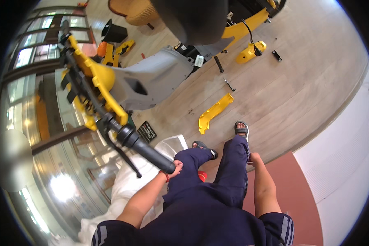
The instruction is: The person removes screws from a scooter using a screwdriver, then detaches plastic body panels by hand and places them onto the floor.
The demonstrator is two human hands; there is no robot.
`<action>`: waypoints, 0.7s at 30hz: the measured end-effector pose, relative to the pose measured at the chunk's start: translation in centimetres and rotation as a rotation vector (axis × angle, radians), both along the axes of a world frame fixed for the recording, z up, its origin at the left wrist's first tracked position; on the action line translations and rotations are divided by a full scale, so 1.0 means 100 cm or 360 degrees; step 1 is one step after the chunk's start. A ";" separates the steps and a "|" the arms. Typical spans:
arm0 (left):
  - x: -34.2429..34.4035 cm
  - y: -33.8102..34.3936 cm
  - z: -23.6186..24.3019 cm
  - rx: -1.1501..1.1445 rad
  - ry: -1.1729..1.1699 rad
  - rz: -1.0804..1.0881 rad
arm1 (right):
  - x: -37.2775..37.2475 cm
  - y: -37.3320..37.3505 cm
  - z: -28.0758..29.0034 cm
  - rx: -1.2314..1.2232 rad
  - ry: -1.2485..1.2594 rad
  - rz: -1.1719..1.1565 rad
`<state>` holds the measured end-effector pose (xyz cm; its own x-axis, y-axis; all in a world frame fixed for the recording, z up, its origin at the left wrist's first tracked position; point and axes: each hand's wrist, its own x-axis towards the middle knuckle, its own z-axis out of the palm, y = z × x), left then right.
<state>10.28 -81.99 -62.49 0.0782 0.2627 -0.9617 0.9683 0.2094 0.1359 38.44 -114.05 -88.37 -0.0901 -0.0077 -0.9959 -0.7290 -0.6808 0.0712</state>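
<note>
My left hand (176,167) is beside the end of a black handlebar grip (145,150), which covers part of it. Its fingers look curled in, and whether they hold anything is hidden. My right hand (256,158) hangs low by my right thigh, its fingers mostly out of sight against the trouser leg. The grip belongs to a scooter with yellow and grey body panels (153,76) and a black seat (190,18). A brake lever (125,159) runs alongside the grip. Several body parts are off the scooter.
On the wooden floor lie a curved yellow panel (214,112), a yellow piece with a black cable (251,52), a small tool (229,85) and a black bit case (146,131). White sheeting (129,178) is at my left. Farther off are a black bin (114,31) and a wicker chair (140,12).
</note>
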 end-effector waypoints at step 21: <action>-0.013 -0.064 0.052 0.0831 -0.0020 0.0135 | 0.136 0.039 0.238 0.0099 0.0103 0.0876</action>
<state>8.94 -88.37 -57.28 0.0463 0.7124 -0.7003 0.9486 0.1884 0.2543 52.00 -110.19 -64.62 -0.1504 -0.0122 -0.9885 -0.2600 -0.9642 0.0515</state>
